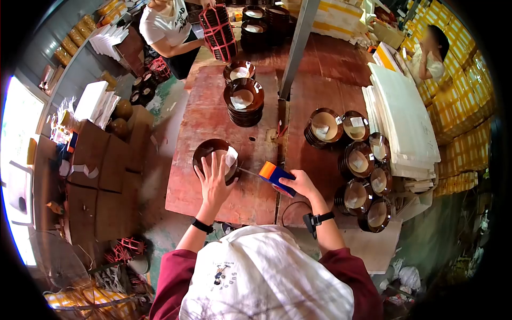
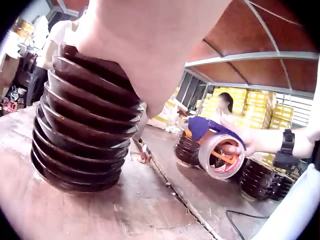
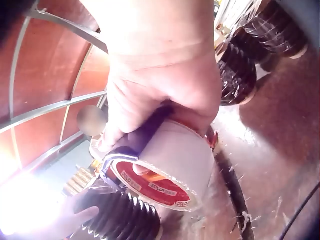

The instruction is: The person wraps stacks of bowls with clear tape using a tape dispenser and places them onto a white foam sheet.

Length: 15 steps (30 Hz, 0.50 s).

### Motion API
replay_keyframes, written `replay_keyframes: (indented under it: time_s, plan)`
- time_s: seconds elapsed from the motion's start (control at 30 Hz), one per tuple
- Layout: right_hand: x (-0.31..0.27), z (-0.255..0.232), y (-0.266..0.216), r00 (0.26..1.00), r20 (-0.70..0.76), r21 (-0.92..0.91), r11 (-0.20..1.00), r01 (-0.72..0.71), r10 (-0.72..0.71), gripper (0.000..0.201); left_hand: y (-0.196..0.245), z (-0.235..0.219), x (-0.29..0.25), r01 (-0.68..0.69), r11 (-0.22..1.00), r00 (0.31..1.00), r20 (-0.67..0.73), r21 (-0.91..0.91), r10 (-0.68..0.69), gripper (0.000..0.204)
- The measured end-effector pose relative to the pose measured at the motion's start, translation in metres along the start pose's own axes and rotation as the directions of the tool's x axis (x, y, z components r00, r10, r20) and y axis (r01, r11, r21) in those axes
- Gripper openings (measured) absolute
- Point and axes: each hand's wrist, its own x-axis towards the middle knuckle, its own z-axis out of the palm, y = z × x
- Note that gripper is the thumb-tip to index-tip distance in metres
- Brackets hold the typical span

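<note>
A stack of dark brown glazed bowls [image 2: 82,130] stands on the wooden table near its front left. My left hand [image 1: 214,184] lies over the top bowl, fingers straight and spread across it, with a white paper slip [image 1: 231,156] beside the fingertips. To the right, my right hand [image 1: 302,184] grips a blue and orange tape dispenser [image 1: 277,177]. The dispenser carries a wide roll of clear tape [image 3: 180,150] with a red printed core. A thin strip of tape [image 1: 248,172] stretches between the dispenser and the bowl stack.
Further bowl stacks [image 1: 246,98] stand behind, and several [image 1: 356,162] cluster at the right beside white foam sheets [image 1: 402,117]. A metal post [image 1: 298,48] rises from the table. Across it, another person holds bowls bound in red strapping [image 1: 218,34]. A black cable [image 1: 288,210] lies near the front edge.
</note>
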Motion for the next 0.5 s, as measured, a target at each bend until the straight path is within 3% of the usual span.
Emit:
replay_keyframes:
  time_s: [0.13,0.27,0.3,0.4,0.5]
  plan:
    - [0.002,-0.001,-0.003,0.999,0.041,0.057,0.998,0.012,-0.014,0.057,0.011,-0.017,0.009,0.009,0.999,0.999,0.036,-0.039,-0.007,0.099]
    - [0.014,0.0,0.013,0.994,0.111,-0.013,1.0,0.018,-0.017,0.06,0.009,-0.029,0.042,-0.321,0.94,0.922,0.188,-0.112,0.337,0.096]
    - [0.015,-0.002,0.007,0.99,0.137,-0.032,0.999,0.028,-0.023,0.06,0.006,-0.022,0.046,-0.338,0.929,0.91,0.201,-0.147,0.363,0.09]
    - [0.018,-0.006,0.008,0.986,0.157,-0.062,0.996,0.063,-0.053,0.062,-0.003,-0.003,0.053,-0.37,0.922,0.898,0.212,-0.109,0.386,0.088]
    - [0.013,-0.014,0.008,0.985,0.152,0.018,0.997,0.077,-0.079,0.064,0.002,-0.007,0.051,-0.3,0.944,0.912,0.248,-0.138,0.327,0.087]
